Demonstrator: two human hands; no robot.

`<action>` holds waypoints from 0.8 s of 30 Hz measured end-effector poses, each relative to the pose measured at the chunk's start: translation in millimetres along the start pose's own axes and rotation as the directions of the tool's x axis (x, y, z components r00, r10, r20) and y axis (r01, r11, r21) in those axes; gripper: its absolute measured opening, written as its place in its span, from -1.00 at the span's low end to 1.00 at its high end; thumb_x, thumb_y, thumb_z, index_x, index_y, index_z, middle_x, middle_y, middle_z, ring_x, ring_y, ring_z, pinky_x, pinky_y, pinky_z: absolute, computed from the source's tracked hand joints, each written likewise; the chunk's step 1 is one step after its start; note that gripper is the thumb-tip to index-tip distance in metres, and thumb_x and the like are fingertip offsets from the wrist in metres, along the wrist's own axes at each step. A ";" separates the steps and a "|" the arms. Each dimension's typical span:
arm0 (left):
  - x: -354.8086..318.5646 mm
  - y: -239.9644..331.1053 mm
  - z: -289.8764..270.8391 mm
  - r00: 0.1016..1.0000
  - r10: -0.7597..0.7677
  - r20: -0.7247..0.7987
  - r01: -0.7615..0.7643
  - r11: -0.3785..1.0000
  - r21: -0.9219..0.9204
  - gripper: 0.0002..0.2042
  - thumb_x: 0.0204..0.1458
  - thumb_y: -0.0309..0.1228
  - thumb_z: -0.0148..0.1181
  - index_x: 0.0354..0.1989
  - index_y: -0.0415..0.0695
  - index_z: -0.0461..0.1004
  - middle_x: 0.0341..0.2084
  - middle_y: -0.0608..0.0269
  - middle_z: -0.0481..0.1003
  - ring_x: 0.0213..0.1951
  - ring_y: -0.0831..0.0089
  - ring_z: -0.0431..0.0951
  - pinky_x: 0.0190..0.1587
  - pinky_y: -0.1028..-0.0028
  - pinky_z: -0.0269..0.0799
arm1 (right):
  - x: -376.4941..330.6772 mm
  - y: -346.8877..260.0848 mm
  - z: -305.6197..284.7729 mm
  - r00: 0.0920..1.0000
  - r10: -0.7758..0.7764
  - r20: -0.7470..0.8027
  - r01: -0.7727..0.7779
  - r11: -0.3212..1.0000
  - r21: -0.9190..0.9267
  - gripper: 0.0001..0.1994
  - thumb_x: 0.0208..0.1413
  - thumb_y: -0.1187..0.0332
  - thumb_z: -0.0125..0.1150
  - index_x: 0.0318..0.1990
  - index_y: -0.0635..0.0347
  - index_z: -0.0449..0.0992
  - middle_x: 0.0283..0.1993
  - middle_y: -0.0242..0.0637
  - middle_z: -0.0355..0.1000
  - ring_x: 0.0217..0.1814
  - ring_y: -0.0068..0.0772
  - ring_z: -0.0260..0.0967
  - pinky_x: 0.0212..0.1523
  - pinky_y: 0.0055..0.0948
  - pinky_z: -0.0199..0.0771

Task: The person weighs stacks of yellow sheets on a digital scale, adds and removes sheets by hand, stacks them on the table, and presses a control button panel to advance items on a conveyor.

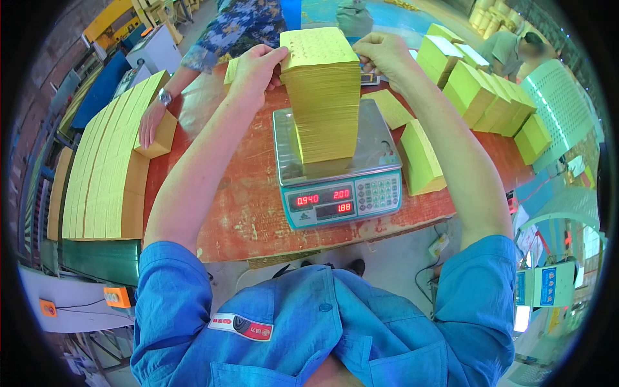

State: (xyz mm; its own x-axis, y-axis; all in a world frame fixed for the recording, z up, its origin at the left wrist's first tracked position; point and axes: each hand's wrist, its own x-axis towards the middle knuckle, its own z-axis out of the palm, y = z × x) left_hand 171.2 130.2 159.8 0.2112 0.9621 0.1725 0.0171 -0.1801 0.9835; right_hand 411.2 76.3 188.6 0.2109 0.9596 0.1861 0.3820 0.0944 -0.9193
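Note:
A tall stack of yellow paper sheets stands upright on the metal plate of a teal digital scale, whose red display is lit. My left hand is closed at the stack's upper left edge, its thumb and forefinger on the top sheets. At the upper right corner, my right hand has its fingers curled into a pinch. Whatever lies between those fingertips is too small to make out. Right of the scale are a loose yellow sheet pile and a shorter yellow stack.
Long rows of yellow paper stacks lie at the left, with a co-worker's hand on them. More yellow stacks stand at the far right beside a perforated green panel. The red table is worn. Another person bends beyond it.

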 end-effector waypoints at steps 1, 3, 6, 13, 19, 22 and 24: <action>-0.5 1.5 0.3 1.000 0.007 -0.016 -0.007 1.000 0.003 -0.80 0.13 -0.25 0.21 -0.44 -0.07 0.42 -0.65 0.43 0.42 -0.71 0.67 0.31 -0.65 0.63 0.13 | -2.7 -0.8 1.6 1.000 -0.014 -0.003 0.014 1.000 -0.005 -0.85 0.07 0.29 0.26 -0.36 0.17 0.53 -0.51 -0.47 0.38 -0.52 -0.67 0.33 -0.56 -0.67 0.20; 2.7 1.9 1.8 0.999 0.040 -0.025 -0.039 0.999 0.038 -0.80 0.13 -0.26 0.20 -0.45 -0.08 0.42 -0.65 0.43 0.41 -0.72 0.67 0.29 -0.66 0.63 0.12 | -4.7 -2.4 0.2 1.000 -0.013 0.002 0.013 1.000 0.001 -0.86 0.07 0.30 0.25 -0.36 0.18 0.53 -0.51 -0.47 0.38 -0.52 -0.67 0.33 -0.56 -0.67 0.21; 7.4 2.1 2.8 0.995 0.092 -0.038 -0.089 0.993 0.082 -0.81 0.14 -0.29 0.19 -0.45 -0.08 0.43 -0.66 0.43 0.40 -0.73 0.67 0.27 -0.67 0.62 0.08 | -6.7 -4.6 -0.6 1.000 0.003 0.009 -0.003 1.000 0.010 -0.87 0.08 0.31 0.25 -0.36 0.18 0.53 -0.51 -0.47 0.38 -0.53 -0.67 0.34 -0.56 -0.67 0.21; 10.5 1.6 5.7 0.994 0.095 -0.051 -0.086 0.984 0.158 -0.83 0.13 -0.30 0.21 -0.42 -0.10 0.45 -0.69 0.44 0.38 -0.75 0.68 0.26 -0.70 0.62 0.05 | -3.8 -1.2 -2.4 1.000 0.005 -0.020 -0.005 1.000 0.000 -0.82 0.03 0.36 0.26 -0.30 0.30 0.56 -0.43 -0.31 0.49 -0.49 -0.56 0.42 -0.48 -0.54 0.40; 10.9 -1.0 6.3 0.986 0.133 -0.096 -0.119 0.983 0.139 -0.85 0.10 -0.30 0.23 -0.26 -0.09 0.54 -0.48 0.36 0.45 -0.49 0.63 0.43 -0.46 0.58 0.33 | -3.7 1.3 -5.4 1.000 0.001 0.003 -0.001 1.000 -0.016 -0.79 0.03 0.34 0.26 -0.26 0.31 0.56 -0.40 -0.29 0.49 -0.45 -0.52 0.44 -0.44 -0.51 0.44; 18.4 -11.1 6.6 0.852 0.523 -0.027 -0.440 0.743 0.504 -0.74 0.11 -0.33 0.19 -0.03 -0.04 0.56 -0.12 0.16 0.47 -0.06 0.48 0.47 -0.02 0.47 0.39 | -7.7 2.0 -5.8 1.000 -0.003 -0.017 0.003 1.000 0.003 -0.80 0.04 0.35 0.25 -0.26 0.31 0.56 -0.40 -0.28 0.49 -0.46 -0.52 0.44 -0.43 -0.52 0.45; 23.7 -15.2 -1.8 0.869 0.482 0.111 -0.474 0.746 0.468 -0.71 0.13 -0.35 0.15 0.03 0.00 0.54 0.03 0.11 0.40 0.09 0.42 0.38 0.12 0.46 0.27 | -10.0 5.5 -7.7 1.000 -0.013 -0.021 0.013 1.000 0.007 -0.83 0.05 0.34 0.25 -0.28 0.25 0.55 -0.44 -0.37 0.45 -0.51 -0.60 0.38 -0.52 -0.60 0.33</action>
State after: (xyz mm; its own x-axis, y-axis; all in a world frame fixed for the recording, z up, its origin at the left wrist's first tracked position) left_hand 174.2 156.1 149.0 0.3007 0.7265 0.6179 0.3697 -0.6860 0.6267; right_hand 418.1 65.2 184.3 0.2248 0.9526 0.2051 0.3779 0.1088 -0.9194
